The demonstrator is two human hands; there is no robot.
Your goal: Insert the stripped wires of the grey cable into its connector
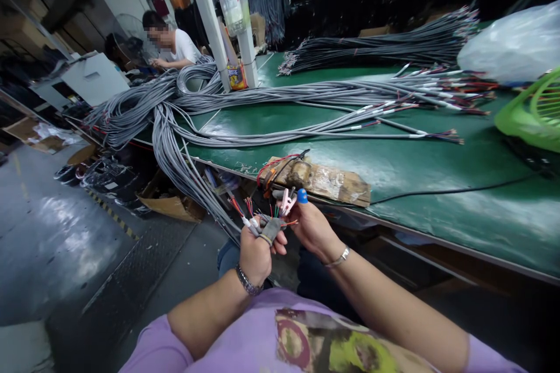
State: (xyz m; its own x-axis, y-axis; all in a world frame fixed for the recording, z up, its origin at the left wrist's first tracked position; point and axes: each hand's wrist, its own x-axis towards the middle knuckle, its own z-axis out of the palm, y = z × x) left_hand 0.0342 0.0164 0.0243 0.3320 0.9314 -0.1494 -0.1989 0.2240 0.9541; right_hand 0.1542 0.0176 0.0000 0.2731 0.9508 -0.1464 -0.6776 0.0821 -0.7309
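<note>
**Cable ends bared and in hand at the bench's front edge**

Your left hand (254, 252) is gripping a few grey cable ends (247, 222) just off the front edge of the bench (455, 215). Your right hand (314, 230) is hovering beside a pale pink clip (286, 203); I cannot tell whether its grip is closing on it. Stripping seems done on these ends, since coloured wires are fanning out; how many are left is not showing. The laid-out cables (306, 134) are also showing bared wires near the right end.

A wooden block (350, 184) is sitting along the front edge, crowding your hands, and its cord (420, 193) is trailing right. Hanging cables (168, 145) are spilling over that edge leftward; green surface is showing behind the block.
</note>
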